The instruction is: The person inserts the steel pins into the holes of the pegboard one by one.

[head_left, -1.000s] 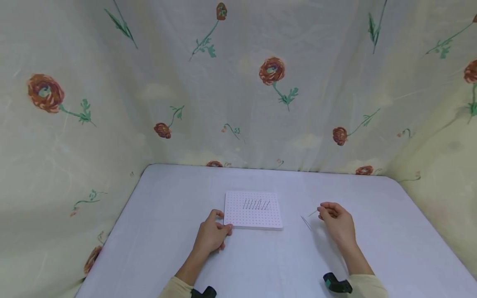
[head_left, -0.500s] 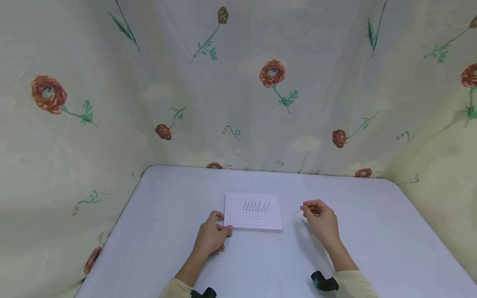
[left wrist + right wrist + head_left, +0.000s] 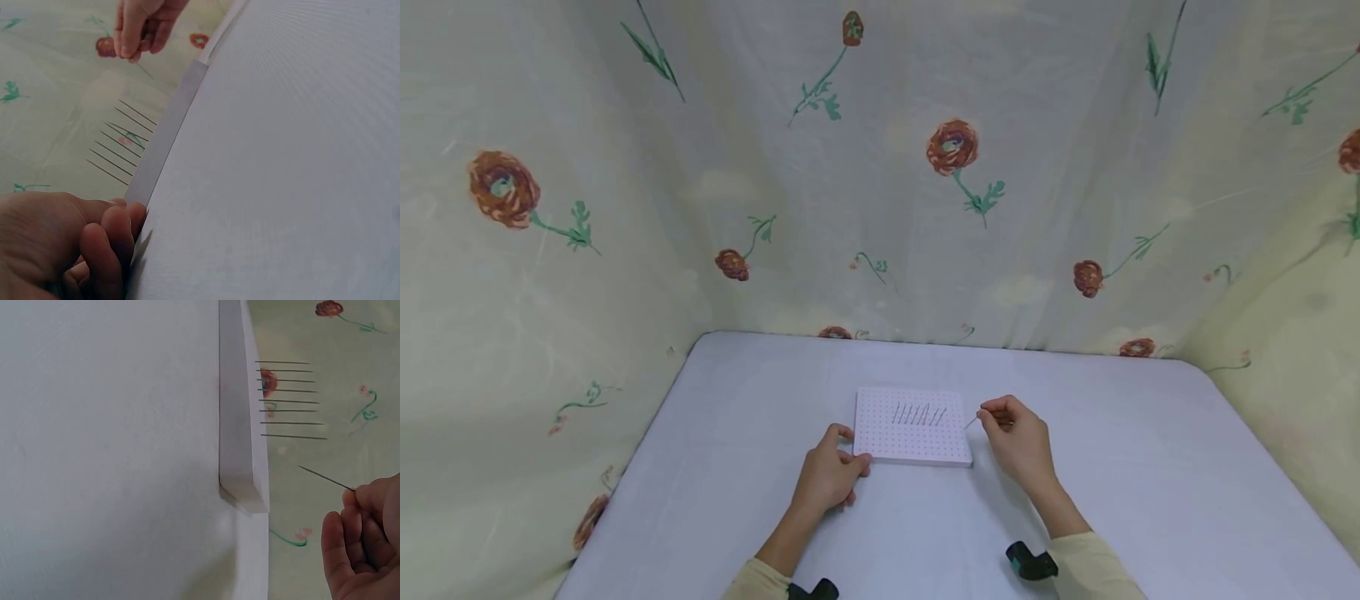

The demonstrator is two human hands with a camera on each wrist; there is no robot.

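A white pegboard point(image 3: 917, 447) with a grid of small holes lies on the table, and several thin metal pins point(image 3: 289, 401) stand in a row in it. My left hand point(image 3: 829, 473) grips the board's near left corner, thumb on the front edge and fingers at the left side. Beside the board's right edge, my right hand point(image 3: 1021, 443) pinches another thin metal pin point(image 3: 326, 478) between thumb and fingertips. This pin slants down toward the board, its free tip apart from the standing row in the right wrist view. The loose pins on the table are hidden behind the right hand.
A white cloth covers the table point(image 3: 760, 392). A pale curtain point(image 3: 880, 192) with printed flowers hangs behind it and along both sides. Black devices point(image 3: 1030, 562) sit at both wrists.
My right hand has moved left with its pin, from above the loose pins to the board's right edge. The left hand has stayed at the board's corner.
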